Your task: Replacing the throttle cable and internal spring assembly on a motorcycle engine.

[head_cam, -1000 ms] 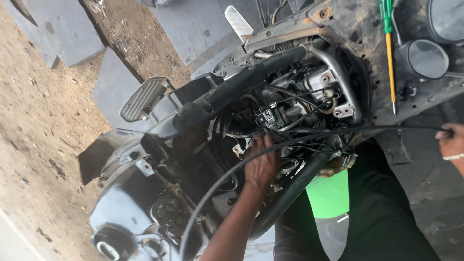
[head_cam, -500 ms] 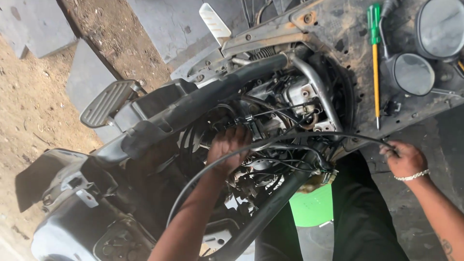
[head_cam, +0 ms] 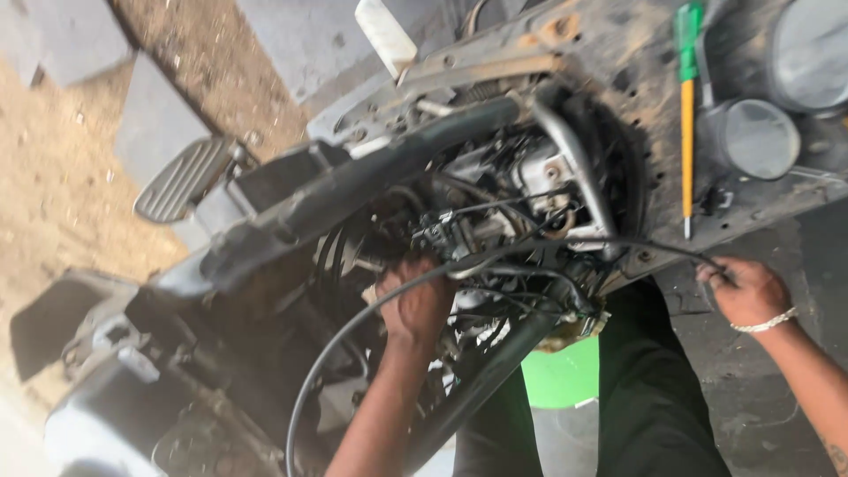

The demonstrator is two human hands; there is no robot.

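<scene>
A stripped scooter with its black frame tube point(head_cam: 371, 181) and bare engine point(head_cam: 521, 185) fills the view. My left hand point(head_cam: 413, 305) reaches deep into the tangle of wires below the engine, fingers curled around something hidden. My right hand point(head_cam: 746, 287), with a pale bracelet on the wrist, pinches the end of a thin black cable point(head_cam: 618, 243) that runs left toward the engine. A thicker black cable point(head_cam: 336, 349) loops down past my left forearm.
A screwdriver point(head_cam: 687, 106) with a green and yellow handle lies on the dirty floorboard point(head_cam: 618, 53) beside two round mirrors point(head_cam: 755, 137). A ribbed footrest point(head_cam: 181, 181) sticks out at left. A green container point(head_cam: 561, 375) sits below. Grey paving slabs point(head_cam: 155, 119) and sandy ground lie at far left.
The view has shifted and drawn closer. My right hand came into view and stays on the thin cable's end. My left hand remains inside the wiring.
</scene>
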